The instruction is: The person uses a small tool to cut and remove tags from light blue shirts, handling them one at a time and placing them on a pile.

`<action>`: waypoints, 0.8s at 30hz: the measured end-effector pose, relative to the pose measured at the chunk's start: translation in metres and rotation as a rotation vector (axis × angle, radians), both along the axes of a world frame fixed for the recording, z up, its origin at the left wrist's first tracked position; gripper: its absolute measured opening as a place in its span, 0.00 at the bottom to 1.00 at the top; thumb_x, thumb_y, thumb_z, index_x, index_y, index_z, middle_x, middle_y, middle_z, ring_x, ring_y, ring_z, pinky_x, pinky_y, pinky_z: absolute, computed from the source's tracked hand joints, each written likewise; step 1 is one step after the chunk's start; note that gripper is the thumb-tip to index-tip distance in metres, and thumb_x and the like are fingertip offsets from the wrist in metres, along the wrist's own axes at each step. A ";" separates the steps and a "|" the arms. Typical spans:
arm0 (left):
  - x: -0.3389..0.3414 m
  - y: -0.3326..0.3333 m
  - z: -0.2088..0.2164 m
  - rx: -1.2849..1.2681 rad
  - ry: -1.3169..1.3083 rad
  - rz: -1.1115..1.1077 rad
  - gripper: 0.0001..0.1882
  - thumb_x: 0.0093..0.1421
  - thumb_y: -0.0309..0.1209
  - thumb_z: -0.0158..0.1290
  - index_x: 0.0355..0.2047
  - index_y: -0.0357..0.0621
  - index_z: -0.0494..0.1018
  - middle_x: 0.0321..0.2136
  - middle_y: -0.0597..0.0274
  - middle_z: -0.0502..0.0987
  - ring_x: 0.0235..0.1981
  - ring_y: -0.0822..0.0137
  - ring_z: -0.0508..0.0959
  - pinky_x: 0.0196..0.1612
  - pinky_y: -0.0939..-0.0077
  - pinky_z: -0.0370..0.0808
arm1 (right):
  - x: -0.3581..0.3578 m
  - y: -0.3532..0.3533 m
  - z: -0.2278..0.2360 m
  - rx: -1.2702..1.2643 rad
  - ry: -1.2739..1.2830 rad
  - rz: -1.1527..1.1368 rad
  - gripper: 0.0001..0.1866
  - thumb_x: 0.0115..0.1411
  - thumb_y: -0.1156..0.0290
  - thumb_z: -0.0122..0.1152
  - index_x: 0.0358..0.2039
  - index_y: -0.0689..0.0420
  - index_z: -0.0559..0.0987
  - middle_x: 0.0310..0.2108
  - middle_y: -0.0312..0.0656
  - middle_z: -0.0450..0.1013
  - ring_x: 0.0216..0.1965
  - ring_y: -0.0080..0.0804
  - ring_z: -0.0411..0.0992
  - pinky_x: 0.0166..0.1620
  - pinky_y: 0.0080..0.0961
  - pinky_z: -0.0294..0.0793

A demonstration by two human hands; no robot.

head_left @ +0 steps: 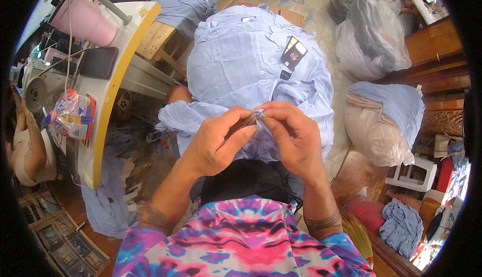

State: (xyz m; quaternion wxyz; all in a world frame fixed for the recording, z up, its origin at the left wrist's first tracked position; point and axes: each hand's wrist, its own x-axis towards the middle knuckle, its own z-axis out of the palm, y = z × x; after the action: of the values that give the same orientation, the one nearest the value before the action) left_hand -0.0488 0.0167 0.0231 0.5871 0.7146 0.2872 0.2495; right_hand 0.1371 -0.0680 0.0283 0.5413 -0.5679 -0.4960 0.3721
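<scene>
Fingers of the left hand [221, 139] and right hand [297, 140] meet, pinching a bit of the blue garment [228, 71] spread before the person, whose black printed tag [293, 55] lies beyond them. Leftward, the surface [106, 99] carries a pink tumbler [90, 21], contents hidden, and a clear packet [78, 114] with red-and-blue printing

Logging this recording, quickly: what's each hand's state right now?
Left hand: closed, fingertips holding the light-blue garment.
Right hand: closed, pinching the same garment right beside the left.
</scene>
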 end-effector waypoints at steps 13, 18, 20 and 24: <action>-0.007 -0.006 -0.017 -1.111 -0.446 -0.107 0.15 0.76 0.43 0.45 0.42 0.43 0.69 0.20 0.76 0.57 0.13 0.83 0.52 0.15 0.84 0.51 | -0.011 0.002 -0.009 0.117 -0.265 -0.106 0.07 0.65 0.82 0.60 0.43 0.64 0.79 0.41 0.49 0.79 0.41 0.45 0.79 0.45 0.33 0.78; 0.007 -0.021 -0.030 -1.634 -0.904 -0.213 0.16 0.77 0.44 0.43 0.45 0.44 0.68 0.22 0.75 0.56 0.12 0.82 0.52 0.13 0.85 0.52 | -0.016 -0.004 -0.023 0.032 -0.034 -0.173 0.04 0.68 0.77 0.60 0.42 0.63 0.79 0.38 0.42 0.78 0.33 0.30 0.74 0.37 0.25 0.72; 0.005 -0.022 -0.028 -1.390 -0.742 -0.158 0.16 0.77 0.43 0.44 0.47 0.43 0.69 0.23 0.75 0.59 0.13 0.83 0.54 0.15 0.85 0.54 | -0.016 -0.006 -0.026 0.005 0.047 -0.178 0.05 0.69 0.76 0.61 0.42 0.63 0.80 0.37 0.40 0.78 0.32 0.25 0.72 0.35 0.23 0.70; -0.001 -0.019 -0.026 -0.636 -0.294 -0.003 0.18 0.76 0.42 0.45 0.52 0.39 0.71 0.27 0.69 0.68 0.17 0.83 0.60 0.18 0.86 0.58 | -0.016 -0.007 -0.026 0.015 0.077 -0.179 0.05 0.69 0.75 0.62 0.42 0.62 0.82 0.37 0.40 0.78 0.32 0.25 0.72 0.35 0.23 0.70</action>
State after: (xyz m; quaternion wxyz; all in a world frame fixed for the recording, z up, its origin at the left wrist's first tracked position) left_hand -0.0500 -0.0026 -0.0024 0.8157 0.4528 0.2618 0.2470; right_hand 0.1210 -0.0747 0.0019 0.5953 -0.5913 -0.4247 0.3401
